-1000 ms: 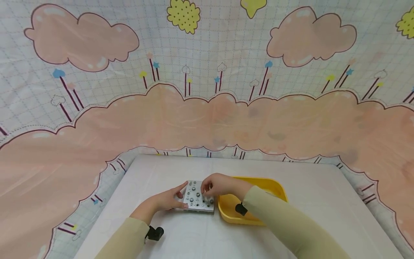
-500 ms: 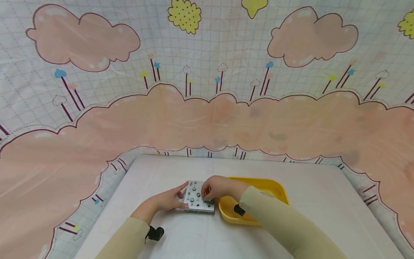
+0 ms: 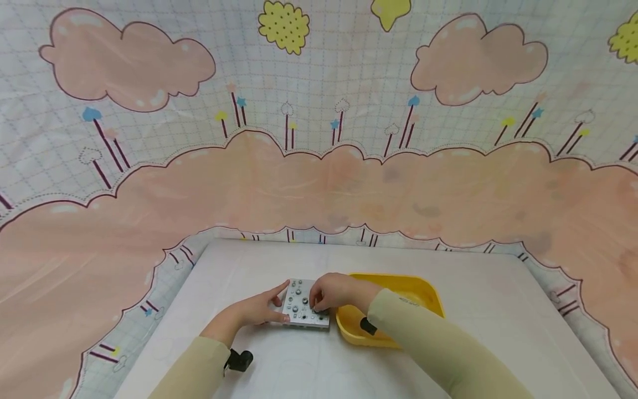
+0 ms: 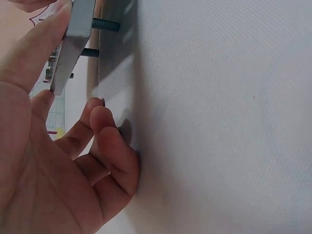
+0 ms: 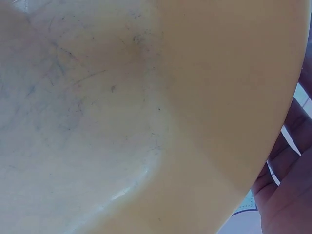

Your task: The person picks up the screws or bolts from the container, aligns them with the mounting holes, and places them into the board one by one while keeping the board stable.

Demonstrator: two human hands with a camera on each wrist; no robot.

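A silver metal plate (image 3: 301, 318) studded with several bolts lies in front of me in the head view. My left hand (image 3: 253, 309) grips its left side, thumb at the near edge and index finger at the far corner. In the left wrist view, threaded bolt shafts (image 4: 107, 25) stick out from the plate's underside, while the other fingers of that hand curl loosely beside the table. Over the plate's right part, my right hand (image 3: 338, 290) pinches a small bolt at the surface; its fingertips hide most of it. The right wrist view shows part of this hand (image 5: 287, 190) beyond the tray's rim.
A yellow plastic tray (image 3: 371, 339) stands right beside the plate, under my right forearm. Its scuffed inside (image 5: 112, 126) fills most of the right wrist view. A white cloth covers the table (image 3: 279, 366), and a patterned curtain (image 3: 319, 188) hangs behind.
My right hand has come down and slightly toward me, its fingertips now lower at the plate's right part. The left hand and the plate have stayed in place.
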